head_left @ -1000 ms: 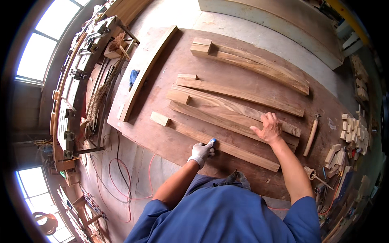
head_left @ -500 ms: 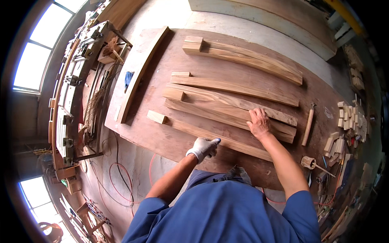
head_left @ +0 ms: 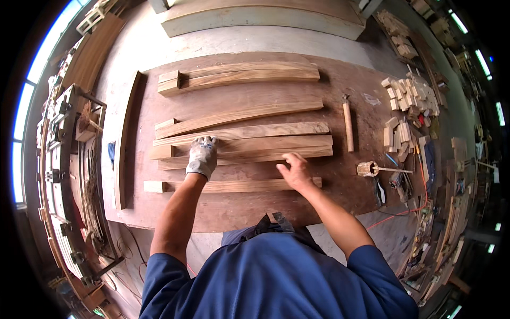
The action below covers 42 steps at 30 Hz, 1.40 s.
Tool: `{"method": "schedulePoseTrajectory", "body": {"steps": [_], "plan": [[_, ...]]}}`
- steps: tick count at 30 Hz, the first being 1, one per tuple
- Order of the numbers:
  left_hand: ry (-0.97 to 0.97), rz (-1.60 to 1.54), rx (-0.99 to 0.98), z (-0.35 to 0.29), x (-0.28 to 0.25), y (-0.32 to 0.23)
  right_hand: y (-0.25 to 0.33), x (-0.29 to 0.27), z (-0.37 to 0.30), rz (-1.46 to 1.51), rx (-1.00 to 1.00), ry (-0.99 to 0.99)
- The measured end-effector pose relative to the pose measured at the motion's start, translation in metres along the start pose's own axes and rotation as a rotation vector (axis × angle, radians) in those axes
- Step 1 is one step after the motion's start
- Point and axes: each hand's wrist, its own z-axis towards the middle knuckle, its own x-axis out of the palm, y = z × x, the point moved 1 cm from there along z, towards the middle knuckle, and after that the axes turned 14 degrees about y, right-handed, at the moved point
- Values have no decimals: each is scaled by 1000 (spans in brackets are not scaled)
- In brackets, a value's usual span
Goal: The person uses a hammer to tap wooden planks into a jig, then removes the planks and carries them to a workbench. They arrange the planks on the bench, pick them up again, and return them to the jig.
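Several long wooden strips lie side by side across a brown work table (head_left: 255, 210), some with small wood blocks at their left ends. My left hand (head_left: 203, 158), in a white glove, lies over the middle group of wooden strips (head_left: 276, 143); its fingers curl onto them near the left end. My bare right hand (head_left: 297, 171) is just above the right end of the nearest wooden strip (head_left: 239, 186). Its thumb and forefinger are apart and hold nothing. A farther strip (head_left: 249, 114) lies at a slant, and a closed pair of strips (head_left: 249, 74) is beyond it.
A hammer (head_left: 348, 125) lies right of the strips. Farther right are piled wood blocks (head_left: 406, 98) and a round container (head_left: 367, 169) with a stick in it. One long curved strip (head_left: 126, 143) lies along the table's left side. Clamp racks (head_left: 56, 175) stand at the left.
The view has turned. My left hand has reached from the near strip onto the middle group. My right hand has come off that group and back toward me.
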Motion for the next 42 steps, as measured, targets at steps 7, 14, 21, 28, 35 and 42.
{"method": "schedulePoseTrajectory", "body": {"steps": [7,14,21,28,35,42], "plan": [[-248,-131,192,-49,-46,-17,-84,-49,-36,1096,710,-97],[-440,-130,287,-112,-45,-41,-85,-54,8,1576,709,-134],[-533,-128,204,-161,-16,-40,-61,-51,-4,1438,659,-169],[-291,-207,19,-179,12,-34,-34,-52,-35,1515,429,-78],[-280,-259,52,-183,36,-43,-37,-51,-61,1492,321,-67],[-94,-405,193,-204,49,-40,-111,-76,-129,1373,680,-299]]}}
